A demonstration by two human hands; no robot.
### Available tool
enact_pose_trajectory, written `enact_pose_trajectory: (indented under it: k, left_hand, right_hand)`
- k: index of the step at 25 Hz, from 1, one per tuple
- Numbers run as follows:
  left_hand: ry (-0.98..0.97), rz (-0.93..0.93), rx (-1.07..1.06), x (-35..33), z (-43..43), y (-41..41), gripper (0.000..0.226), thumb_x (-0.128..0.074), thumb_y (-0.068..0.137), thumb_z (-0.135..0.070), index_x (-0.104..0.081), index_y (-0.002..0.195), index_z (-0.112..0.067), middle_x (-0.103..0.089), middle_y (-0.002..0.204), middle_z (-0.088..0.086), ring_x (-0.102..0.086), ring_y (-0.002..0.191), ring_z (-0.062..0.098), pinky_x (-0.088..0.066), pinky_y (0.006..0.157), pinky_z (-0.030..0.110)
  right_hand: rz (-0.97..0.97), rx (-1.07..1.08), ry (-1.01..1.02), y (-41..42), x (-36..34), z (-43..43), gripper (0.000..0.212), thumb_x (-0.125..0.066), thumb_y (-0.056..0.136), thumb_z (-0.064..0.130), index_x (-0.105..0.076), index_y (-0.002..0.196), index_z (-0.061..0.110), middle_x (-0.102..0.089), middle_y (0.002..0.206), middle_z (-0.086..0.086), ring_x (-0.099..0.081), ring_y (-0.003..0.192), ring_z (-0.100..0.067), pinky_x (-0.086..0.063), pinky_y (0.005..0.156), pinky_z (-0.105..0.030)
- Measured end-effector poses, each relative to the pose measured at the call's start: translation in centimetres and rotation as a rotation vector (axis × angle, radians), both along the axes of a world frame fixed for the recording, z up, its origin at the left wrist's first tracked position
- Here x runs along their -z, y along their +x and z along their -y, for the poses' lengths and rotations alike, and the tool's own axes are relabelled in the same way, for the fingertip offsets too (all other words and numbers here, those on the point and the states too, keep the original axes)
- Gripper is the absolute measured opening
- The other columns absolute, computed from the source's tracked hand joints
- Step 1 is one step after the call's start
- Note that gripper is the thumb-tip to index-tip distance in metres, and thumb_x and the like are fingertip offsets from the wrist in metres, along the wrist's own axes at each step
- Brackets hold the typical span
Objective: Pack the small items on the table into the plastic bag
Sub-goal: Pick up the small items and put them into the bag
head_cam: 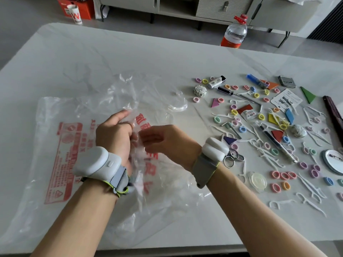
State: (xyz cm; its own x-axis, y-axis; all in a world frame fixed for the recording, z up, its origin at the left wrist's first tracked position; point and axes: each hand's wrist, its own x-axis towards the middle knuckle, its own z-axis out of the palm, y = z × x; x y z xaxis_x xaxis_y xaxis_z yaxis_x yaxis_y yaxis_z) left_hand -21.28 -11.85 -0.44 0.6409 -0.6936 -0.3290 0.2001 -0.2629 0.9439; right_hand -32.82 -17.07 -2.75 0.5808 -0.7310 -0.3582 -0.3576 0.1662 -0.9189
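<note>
A large clear plastic bag (61,145) with red print lies crumpled on the left half of the white table (130,49). My left hand (113,132) grips a fold of the bag's film near its middle. Just to the right, my right hand (167,143) is blurred, its fingers stretched toward the same fold. The small items are spread over the right half: coloured hair ties (284,175), white floss picks (311,188), a lighter (216,82), a screwdriver (225,90), a key ring (232,158) and coloured flat shapes (308,94).
A water bottle (234,32) with a red cap stands beyond the table's far edge. A red box (78,6) sits on the floor at the back left, in front of a low cabinet (222,6). A round badge (334,161) lies at the right edge.
</note>
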Motion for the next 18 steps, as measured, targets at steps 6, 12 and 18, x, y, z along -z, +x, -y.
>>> enact_pose_trajectory:
  k: [6, 12, 18]
  left_hand:
    - [-0.005, -0.018, 0.016, 0.2, -0.1, -0.6, 0.06, -0.039, 0.067, 0.008, -0.069, 0.106, -0.026, -0.053, 0.043, -0.009, -0.044, 0.039, 0.01, -0.034, 0.05, 0.024]
    - [-0.024, -0.028, 0.024, 0.9, 0.3, -0.9, 0.06, -0.04, 0.062, 0.004, -0.069, 0.107, -0.023, -0.054, 0.043, -0.009, -0.046, 0.049, 0.018, -0.037, 0.053, 0.027]
    - [-0.005, -0.019, 0.017, 0.6, 0.5, -2.1, 0.061, -0.038, 0.068, 0.011, -0.069, 0.109, -0.023, -0.053, 0.044, -0.01, -0.043, 0.037, 0.011, -0.036, 0.038, 0.016]
  right_hand:
    - [-0.306, 0.075, -0.325, -1.4, 0.9, 0.2, 0.032, -0.055, 0.088, 0.004, -0.066, 0.115, 0.016, -0.069, 0.108, -0.001, -0.066, 0.098, -0.017, -0.053, 0.088, -0.03]
    - [-0.04, -0.074, -0.149, -1.4, 0.7, -1.0, 0.032, -0.051, 0.086, -0.011, -0.067, 0.106, 0.008, -0.067, 0.087, 0.003, -0.064, 0.076, -0.004, -0.053, 0.082, -0.023]
    - [-0.642, 0.053, -0.568, -7.6, -1.2, 0.7, 0.022, -0.068, 0.082, 0.024, -0.066, 0.103, 0.027, -0.064, 0.088, 0.012, -0.059, 0.084, -0.011, -0.049, 0.077, -0.028]
